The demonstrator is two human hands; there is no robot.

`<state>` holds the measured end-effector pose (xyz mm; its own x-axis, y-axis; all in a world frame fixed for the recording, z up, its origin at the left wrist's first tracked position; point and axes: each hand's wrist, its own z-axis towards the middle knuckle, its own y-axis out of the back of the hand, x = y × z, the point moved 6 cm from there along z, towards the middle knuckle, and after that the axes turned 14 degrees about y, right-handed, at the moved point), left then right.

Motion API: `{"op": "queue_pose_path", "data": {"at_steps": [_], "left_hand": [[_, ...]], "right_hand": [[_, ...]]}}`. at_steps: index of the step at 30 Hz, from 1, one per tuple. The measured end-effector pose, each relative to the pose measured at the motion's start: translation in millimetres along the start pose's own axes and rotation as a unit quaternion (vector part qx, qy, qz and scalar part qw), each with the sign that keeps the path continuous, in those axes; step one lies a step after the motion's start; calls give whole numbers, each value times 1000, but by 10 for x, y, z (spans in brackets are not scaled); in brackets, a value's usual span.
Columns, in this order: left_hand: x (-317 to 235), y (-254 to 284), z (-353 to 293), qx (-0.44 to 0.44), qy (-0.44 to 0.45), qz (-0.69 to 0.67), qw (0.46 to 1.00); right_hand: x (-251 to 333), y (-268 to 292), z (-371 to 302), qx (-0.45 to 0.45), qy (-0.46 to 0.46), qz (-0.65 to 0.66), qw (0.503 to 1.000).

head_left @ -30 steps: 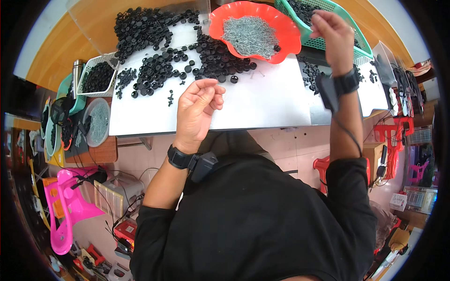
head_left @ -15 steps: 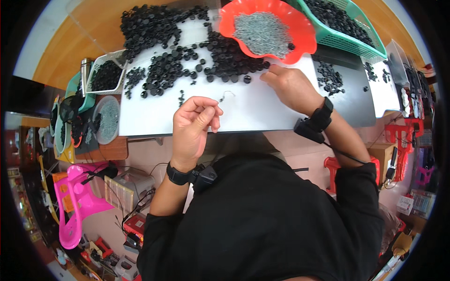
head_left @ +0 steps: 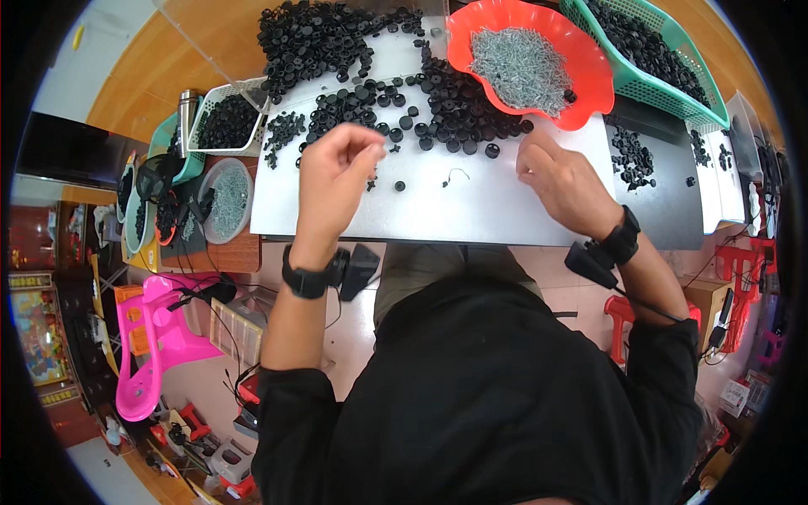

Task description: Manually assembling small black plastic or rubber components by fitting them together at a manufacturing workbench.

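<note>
Left hand (head_left: 341, 172): fingers curled, thumb toward index; cannot tell if gripping.
Right hand (head_left: 560, 181): fingers bent, contents hidden.
Black caps (head_left: 475, 118): heaped beyond the hands.
Handwork: seemingly handling these caps, calling for a fine pinch.
White tabletop (head_left: 505, 217): beneath both hands, red bowl (head_left: 592, 99) beyond the right.
Floor (head_left: 581, 282): pink plastic piece (head_left: 181, 347), left of both hands.

From the middle of the bench (head_left: 497, 215) I see the person (head_left: 480, 387) at six; loose parts (head_left: 311, 46) heaped at eleven; screws (head_left: 522, 67) in a bowl (head_left: 589, 101) at one; one basket (head_left: 656, 93) at two; a second basket (head_left: 225, 151) at ten; a tub (head_left: 247, 210) at nine.
</note>
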<state>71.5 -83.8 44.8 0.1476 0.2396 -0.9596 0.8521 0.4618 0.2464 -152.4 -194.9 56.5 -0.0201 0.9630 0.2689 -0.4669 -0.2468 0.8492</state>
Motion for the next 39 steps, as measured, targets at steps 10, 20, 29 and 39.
{"op": "queue_pose_path", "data": {"at_steps": [10,20,29,39], "left_hand": [[-226,-605,649,-71,-165,525,832],[-276,-446,571,-20,-74,301,950],[99,-779,-68,200,74,-320,923],[194,-870,-262,202,88,-390,894]], "right_hand": [[18,13,-298,-94,-258,302,913],[-14,-77,-291,-193,-252,436,842],[58,-239,90,-291,-170,560,757],[145,-397,110,-334,-159,441,818]]}}
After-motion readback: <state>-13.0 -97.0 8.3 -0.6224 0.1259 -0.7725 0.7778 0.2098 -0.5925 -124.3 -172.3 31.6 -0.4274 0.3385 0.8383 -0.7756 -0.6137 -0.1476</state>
